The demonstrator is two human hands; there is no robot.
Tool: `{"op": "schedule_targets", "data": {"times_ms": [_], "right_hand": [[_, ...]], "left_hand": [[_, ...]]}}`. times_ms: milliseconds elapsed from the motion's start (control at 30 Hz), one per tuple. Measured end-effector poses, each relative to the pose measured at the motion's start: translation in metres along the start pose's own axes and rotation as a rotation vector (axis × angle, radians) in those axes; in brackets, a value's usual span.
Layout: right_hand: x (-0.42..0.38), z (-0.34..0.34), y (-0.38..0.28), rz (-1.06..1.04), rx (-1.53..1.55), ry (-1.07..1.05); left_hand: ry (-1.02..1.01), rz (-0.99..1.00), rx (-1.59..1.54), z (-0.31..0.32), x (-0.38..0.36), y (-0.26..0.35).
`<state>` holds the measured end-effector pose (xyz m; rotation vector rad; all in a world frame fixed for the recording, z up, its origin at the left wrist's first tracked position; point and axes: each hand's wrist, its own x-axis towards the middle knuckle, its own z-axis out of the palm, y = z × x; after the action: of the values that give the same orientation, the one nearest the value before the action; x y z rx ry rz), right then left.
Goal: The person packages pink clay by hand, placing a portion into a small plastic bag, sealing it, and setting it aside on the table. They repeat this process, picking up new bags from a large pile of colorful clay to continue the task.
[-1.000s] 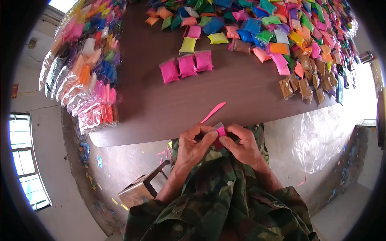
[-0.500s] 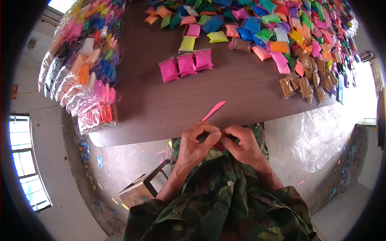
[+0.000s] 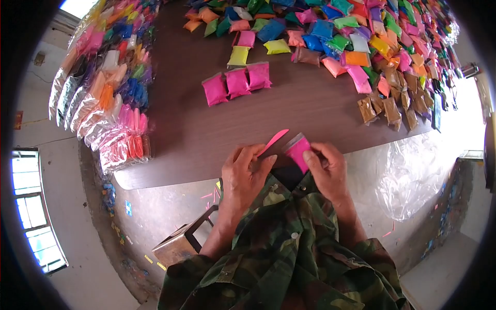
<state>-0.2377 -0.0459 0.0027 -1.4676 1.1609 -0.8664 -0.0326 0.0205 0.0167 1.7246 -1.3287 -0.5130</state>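
A small clear packet filled with bright pink stuff [image 3: 297, 153] is pinched between the thumb and fingers of my right hand [image 3: 328, 170], its flat sealed end pointing up and away. My left hand [image 3: 244, 173] is apart from it, thumb and index finger spread with nothing between them. Right by its fingertips, a pink plastic knife [image 3: 274, 140] lies on the brown table, its near end partly hidden behind the hand. Farther up the table, three matching pink packets [image 3: 237, 83] form a slanting row.
Colourful packets [image 3: 323, 31] pile up along the table's [image 3: 181, 139] far and right sides, brown ones [image 3: 392, 113] nearest. Larger bags of coloured packets [image 3: 121, 113] line the left edge. Below are a stool [image 3: 181, 245] and a clear plastic sheet [image 3: 405, 181].
My hands were together, fingers around something small. Now they have parted: the left has moved left, and the right shows the pink packet raised. The knife lies where it was.
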Motion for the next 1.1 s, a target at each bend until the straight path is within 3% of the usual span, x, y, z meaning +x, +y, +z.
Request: {"op": "schedule_targets", "data": {"times_ms": [67,267,400,500,600,800,1100], "right_hand": [[0.012,-0.008,0.008,-0.181,-0.23,0.076],[0.019,-0.002,0.003,-0.196,-0.427,0.122],[0.017,-0.003,-0.007,-0.206,-0.583,0.161],[0.015,-0.007,0.004,-0.485,-0.641,0.262],[0.01,-0.011,0.005,-0.684,-0.725,0.202],[-0.001,-0.01,0.016,-0.65,-0.857,-0.047],[-0.001,-0.016,0.004,-0.633,-0.792,-0.064]], "left_hand": [[0.043,0.148,0.227,0.002,0.009,-0.006],[-0.043,0.234,0.374,0.013,0.024,-0.021],[0.013,0.27,0.412,0.013,0.028,-0.025],[0.035,0.257,0.346,0.01,0.029,-0.028],[0.055,0.23,0.249,0.008,0.027,-0.031],[0.038,0.203,0.212,0.005,0.027,-0.03],[0.058,0.236,0.354,0.003,0.024,-0.031]]}}
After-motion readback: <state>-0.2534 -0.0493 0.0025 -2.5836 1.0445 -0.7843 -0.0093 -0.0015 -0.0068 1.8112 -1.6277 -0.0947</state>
